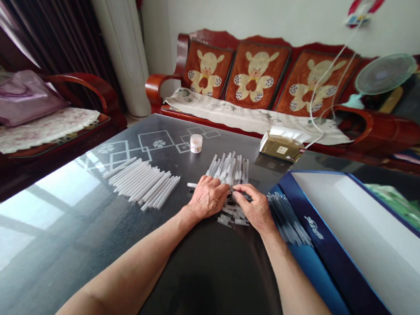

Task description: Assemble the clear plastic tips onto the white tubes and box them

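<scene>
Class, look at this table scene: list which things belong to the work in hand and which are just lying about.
In use: left hand, right hand, loose tubes, tube row, tube bundle.
Lying about: jar, foil packet, fan, sofa.

Left: a row of plastic tubes [142,185] on your table [55,239]
Centre: a heap of tubes [229,170]
Right: an open box [359,228]
Behind: a small jar [196,143], a foil packet [280,146], then a wooden sofa [254,70]

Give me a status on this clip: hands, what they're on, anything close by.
Left hand flat on loose plastic tubes. Right hand at same pile, fingers reaching in. Blue box beside right arm, thin tubes on its flap.
</scene>
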### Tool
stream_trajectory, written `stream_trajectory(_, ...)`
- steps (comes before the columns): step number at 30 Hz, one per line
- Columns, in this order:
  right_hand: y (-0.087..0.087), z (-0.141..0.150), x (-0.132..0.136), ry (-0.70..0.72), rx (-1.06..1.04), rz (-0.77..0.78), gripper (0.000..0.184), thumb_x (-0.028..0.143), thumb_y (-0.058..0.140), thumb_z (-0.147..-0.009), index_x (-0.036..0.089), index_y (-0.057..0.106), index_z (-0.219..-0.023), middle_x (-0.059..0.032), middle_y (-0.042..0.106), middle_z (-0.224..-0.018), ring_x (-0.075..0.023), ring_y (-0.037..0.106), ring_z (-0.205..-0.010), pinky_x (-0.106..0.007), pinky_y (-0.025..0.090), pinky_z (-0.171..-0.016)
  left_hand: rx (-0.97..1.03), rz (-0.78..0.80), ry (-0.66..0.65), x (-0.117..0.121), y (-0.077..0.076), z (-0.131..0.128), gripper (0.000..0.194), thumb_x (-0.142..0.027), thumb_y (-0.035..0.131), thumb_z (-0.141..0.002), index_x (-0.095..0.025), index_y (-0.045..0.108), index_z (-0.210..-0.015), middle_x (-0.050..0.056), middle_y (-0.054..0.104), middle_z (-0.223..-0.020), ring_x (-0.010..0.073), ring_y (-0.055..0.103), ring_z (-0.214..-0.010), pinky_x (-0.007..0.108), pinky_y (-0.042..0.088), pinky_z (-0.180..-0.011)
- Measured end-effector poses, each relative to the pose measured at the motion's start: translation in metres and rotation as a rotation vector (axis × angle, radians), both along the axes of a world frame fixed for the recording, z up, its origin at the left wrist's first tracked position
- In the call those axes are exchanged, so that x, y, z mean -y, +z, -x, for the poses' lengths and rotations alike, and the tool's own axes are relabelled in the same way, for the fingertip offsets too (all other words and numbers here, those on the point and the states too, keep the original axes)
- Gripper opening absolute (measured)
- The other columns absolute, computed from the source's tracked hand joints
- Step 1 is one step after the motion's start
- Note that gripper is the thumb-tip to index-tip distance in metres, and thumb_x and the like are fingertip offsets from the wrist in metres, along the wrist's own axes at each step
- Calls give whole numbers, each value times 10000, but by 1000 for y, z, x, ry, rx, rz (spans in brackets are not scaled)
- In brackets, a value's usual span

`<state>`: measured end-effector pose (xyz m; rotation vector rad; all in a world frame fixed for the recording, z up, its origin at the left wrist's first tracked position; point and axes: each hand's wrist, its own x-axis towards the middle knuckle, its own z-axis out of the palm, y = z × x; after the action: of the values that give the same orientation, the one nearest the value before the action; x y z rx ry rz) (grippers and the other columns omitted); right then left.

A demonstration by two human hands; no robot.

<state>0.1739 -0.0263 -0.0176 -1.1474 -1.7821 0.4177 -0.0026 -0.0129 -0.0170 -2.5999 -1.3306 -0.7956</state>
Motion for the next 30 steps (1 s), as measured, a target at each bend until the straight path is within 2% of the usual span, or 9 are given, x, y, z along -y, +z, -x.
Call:
stream_trajectory(4, 1, -1, 0, -49, 53, -35, 176, 308, 580, -816, 196, 638, -940, -45, 670, -912, -177, 625, -871, -300, 485, -818, -4, 4, 8, 0, 0, 0, 358, -363, 311, -963, -216, 635, -1004, 42, 561, -759, 183, 484, -765, 349, 334, -799)
stream_trajectory(10, -2, -1, -2, -45, 131, -90, 171, 293, 530, -858, 195, 646, -781, -48, 663, -809, -172, 618, -790, -302, 477, -773, -9, -4, 6, 0, -1, 0, 361, -362, 312, -963, -214, 640, -979, 42, 558, -752, 183, 482, -758, 345, 331, -789)
stream_trajectory(14, -1, 0, -1, -9, 90, -72, 91, 244, 553, -824, 204, 624, -862, -45, 648, -890, -176, 612, -869, -303, 477, -811, -5, -11, 4, 0, -1, 0, 362, -366, 314, -963, -215, 642, -980, 43, 560, -747, 184, 486, -757, 346, 333, -790)
stream_trajectory(19, -1, 0, 0, -51, 113, -68, 212, 275, 592, -793, 193, 599, -988, -60, 636, -949, -193, 608, -897, -324, 480, -825, -7, -17, 3, 0, -1, 0, 368, -369, 311, -964, -210, 643, -969, 41, 558, -741, 182, 481, -746, 344, 331, -780)
stream_trajectory(21, -2, -1, -1, -82, 162, -86, 153, 293, 546, -838, 193, 623, -924, -59, 645, -908, -192, 608, -874, -324, 471, -817, -11, -22, -1, 0, 0, 0, 368, -370, 310, -964, -211, 642, -966, 40, 559, -744, 181, 478, -745, 344, 329, -779)
stream_trajectory(23, -3, -2, -2, -92, 207, -106, 174, 292, 503, -872, 196, 638, -821, -54, 655, -851, -185, 607, -836, -319, 461, -806, -16, -25, -7, 0, -1, 0, 368, -370, 311, -963, -210, 643, -962, 40, 560, -745, 181, 478, -745, 344, 328, -780)
stream_trajectory(25, -3, -2, -3, -71, 209, -112, 185, 282, 498, -877, 197, 637, -789, -49, 656, -835, -179, 607, -818, -310, 460, -796, -19, -27, -9, -1, -1, 0, 367, -369, 314, -963, -209, 644, -957, 40, 559, -741, 181, 479, -742, 343, 327, -779)
stream_trajectory(30, -2, 2, -1, -5, 121, -83, 80, 217, 550, -816, 199, 606, -871, -43, 639, -903, -179, 606, -888, -305, 465, -833, -13, -28, -7, -1, -2, 1, 358, -364, 325, -960, -211, 648, -962, 40, 560, -734, 181, 485, -738, 341, 330, -780)
